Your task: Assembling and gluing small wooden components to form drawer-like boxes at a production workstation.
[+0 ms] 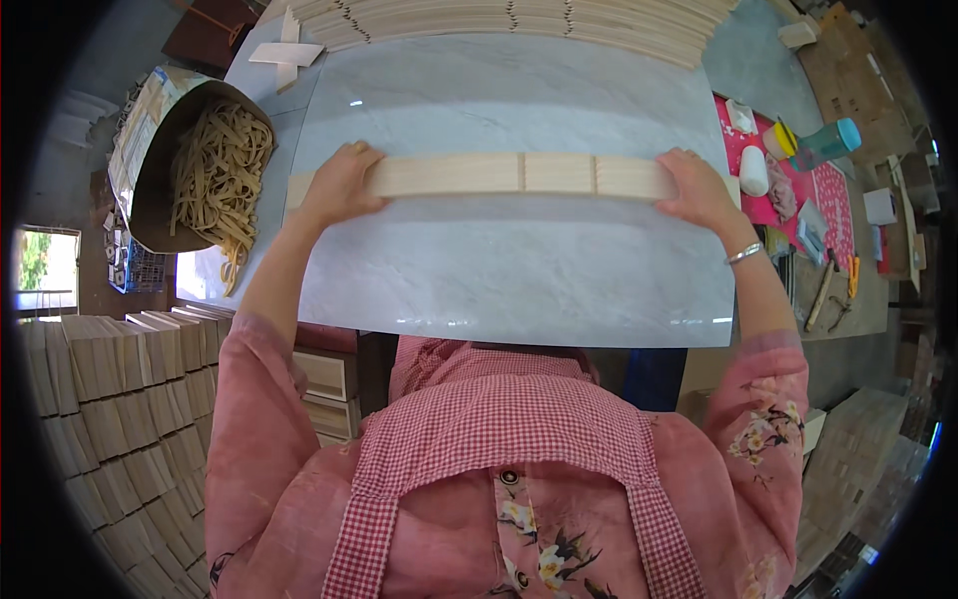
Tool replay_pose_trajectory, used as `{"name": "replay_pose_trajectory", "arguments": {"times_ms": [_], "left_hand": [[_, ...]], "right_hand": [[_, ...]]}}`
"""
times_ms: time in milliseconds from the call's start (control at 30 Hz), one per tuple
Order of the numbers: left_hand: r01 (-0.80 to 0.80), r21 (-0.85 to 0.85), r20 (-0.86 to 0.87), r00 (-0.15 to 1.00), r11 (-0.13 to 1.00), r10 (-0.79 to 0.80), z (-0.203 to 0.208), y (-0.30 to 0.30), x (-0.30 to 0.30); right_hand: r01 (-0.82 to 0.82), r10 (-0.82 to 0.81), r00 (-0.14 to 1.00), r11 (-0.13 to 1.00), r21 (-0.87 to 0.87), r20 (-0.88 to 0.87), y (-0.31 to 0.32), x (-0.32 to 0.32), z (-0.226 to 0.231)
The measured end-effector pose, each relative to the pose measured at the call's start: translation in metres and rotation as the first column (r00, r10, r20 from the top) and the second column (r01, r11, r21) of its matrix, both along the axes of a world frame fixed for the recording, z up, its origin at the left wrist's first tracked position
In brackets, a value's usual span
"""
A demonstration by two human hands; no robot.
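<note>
A long bundle of pale wooden slats (449, 175) lies across the grey marbled tabletop (499, 270). Two narrow cross notches run over it, right of its middle. My left hand (344, 187) wraps round it near the left end, thumb on the near edge. Near the right end, my right hand (697, 188) grips it the same way. Both fists are closed, and parts of the fingers are hidden by the wood. Short lengths of the wood show beyond each hand.
Many notched slats (449, 20) line the far edge. Crossed wood pieces (286, 52) lie far left, beside a tipped container (150, 190) of tan bands (220, 170). At right are a teal-lidded bottle (828, 143), a white bottle (753, 172) and a hammer (822, 290). Wood stacks (130, 399) stand lower left.
</note>
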State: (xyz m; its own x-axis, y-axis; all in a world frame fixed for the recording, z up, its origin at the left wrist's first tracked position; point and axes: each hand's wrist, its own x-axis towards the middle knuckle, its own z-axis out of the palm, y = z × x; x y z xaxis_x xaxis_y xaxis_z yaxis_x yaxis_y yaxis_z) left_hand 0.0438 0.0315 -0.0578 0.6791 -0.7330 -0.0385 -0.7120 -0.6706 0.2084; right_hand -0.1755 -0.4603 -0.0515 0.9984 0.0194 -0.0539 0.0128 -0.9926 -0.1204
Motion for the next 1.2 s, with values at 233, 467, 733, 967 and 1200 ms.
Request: {"name": "replay_pose_trajectory", "arguments": {"times_ms": [233, 467, 733, 967, 1200], "left_hand": [[-0.004, -0.058, 0.036, 0.999, 0.998, 0.006, 0.017, -0.015, 0.008], [-0.009, -0.080, 0.064, 0.998, 0.997, 0.014, 0.007, -0.006, 0.002], [-0.022, -0.079, 0.049, 0.998, 0.997, 0.026, 0.028, -0.011, 0.001], [-0.003, -0.112, -0.018, 1.000, 0.994, 0.001, 0.000, -0.002, -0.022], [0.038, -0.144, -0.112, 0.992, 0.989, -0.054, 0.002, 0.016, -0.046]], "right_hand": [[0.079, -0.079, 0.997, 0.997, -0.005, 0.022, -0.001, -0.001, 0.017], [0.065, -0.066, 0.996, 0.998, 0.016, 0.059, 0.007, -0.005, 0.010], [0.097, -0.098, 0.994, 0.995, 0.028, 0.049, 0.005, -0.009, 0.020], [0.063, -0.063, 0.998, 0.995, 0.079, 0.002, 0.011, -0.034, 0.007], [0.082, -0.074, 0.996, 0.985, 0.154, -0.055, 0.022, -0.071, 0.018]]}}
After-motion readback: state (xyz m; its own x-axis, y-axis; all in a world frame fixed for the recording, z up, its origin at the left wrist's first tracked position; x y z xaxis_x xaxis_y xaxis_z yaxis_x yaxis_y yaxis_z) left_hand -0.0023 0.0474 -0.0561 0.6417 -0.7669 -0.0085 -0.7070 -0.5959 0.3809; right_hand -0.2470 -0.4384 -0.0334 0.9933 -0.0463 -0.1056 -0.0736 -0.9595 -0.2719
